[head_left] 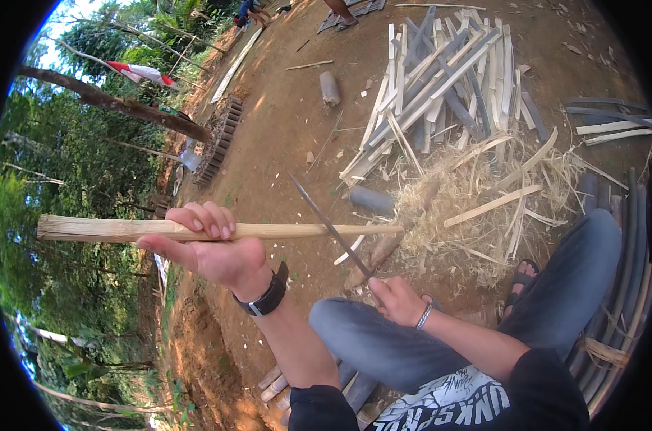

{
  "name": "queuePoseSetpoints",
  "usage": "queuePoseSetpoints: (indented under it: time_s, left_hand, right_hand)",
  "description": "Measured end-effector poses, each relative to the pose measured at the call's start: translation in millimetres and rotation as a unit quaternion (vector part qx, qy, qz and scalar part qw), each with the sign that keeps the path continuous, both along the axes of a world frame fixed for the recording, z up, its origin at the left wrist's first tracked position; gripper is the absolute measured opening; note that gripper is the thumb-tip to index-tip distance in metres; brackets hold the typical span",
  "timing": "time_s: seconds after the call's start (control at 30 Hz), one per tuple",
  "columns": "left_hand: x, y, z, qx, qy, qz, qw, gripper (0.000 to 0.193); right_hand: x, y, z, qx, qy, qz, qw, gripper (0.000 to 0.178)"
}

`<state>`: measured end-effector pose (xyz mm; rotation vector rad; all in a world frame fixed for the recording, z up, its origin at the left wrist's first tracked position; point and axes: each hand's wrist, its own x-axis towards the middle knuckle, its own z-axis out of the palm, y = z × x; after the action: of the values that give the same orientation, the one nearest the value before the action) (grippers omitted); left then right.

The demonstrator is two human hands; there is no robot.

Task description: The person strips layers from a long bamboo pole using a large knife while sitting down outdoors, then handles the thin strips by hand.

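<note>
A long pale bamboo strip (268, 230) is gripped in my left hand (214, 251), its fingers curled over the top edge and the thumb pointing along the strip. The wider end sticks out to the left; the narrow end points right, over the shavings. My right hand (398, 300) is closed round the handle of a long-bladed knife (319, 211). The dark blade slants up and to the left, crossing the strip nearer its narrow end. Most of the knife's handle is hidden in my fist.
Split bamboo strips (448, 79) lie heaped beyond a pile of curly shavings (470, 208). Short bamboo pieces (371, 201) and a log (329, 88) rest on the dirt. Long dark poles (631, 251) are stacked at the right. At the top, other people's limbs (340, 11) show.
</note>
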<state>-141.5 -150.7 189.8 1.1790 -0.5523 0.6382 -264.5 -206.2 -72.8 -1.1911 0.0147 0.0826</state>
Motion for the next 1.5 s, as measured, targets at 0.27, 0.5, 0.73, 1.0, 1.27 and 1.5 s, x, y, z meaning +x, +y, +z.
queuePoseSetpoints:
  time_s: [0.27,0.5,0.73,1.0,1.27,1.5]
  left_hand:
    - [-17.8,38.4,-5.7,-0.001,-0.016,0.042,0.999,0.062]
    - [-29.2,50.1,-13.4,-0.011,-0.016,0.076,0.997,0.060]
    - [-32.5,60.2,-16.8,-0.002,-0.037,0.050,0.998,0.058]
    - [-36.8,71.9,-21.6,0.026,-0.044,0.025,0.998,0.057]
    - [-49.4,68.4,-22.8,0.044,-0.056,-0.036,0.997,0.057]
    - [-50.5,65.0,-22.6,0.044,-0.051,-0.025,0.997,0.059]
  right_hand:
    - [10.3,27.7,-75.2,0.044,0.219,0.010,0.975,0.070]
    - [-1.7,32.3,-8.0,-0.100,-0.017,-0.037,0.994,0.075]
    - [15.7,30.6,-80.0,-0.015,0.228,0.015,0.974,0.071]
    - [5.3,24.5,15.5,-0.100,-0.027,0.051,0.993,0.064]
    - [-2.9,29.4,-34.8,-0.039,0.128,0.022,0.991,0.073]
    - [-12.2,23.5,22.3,-0.080,-0.004,0.021,0.997,0.058]
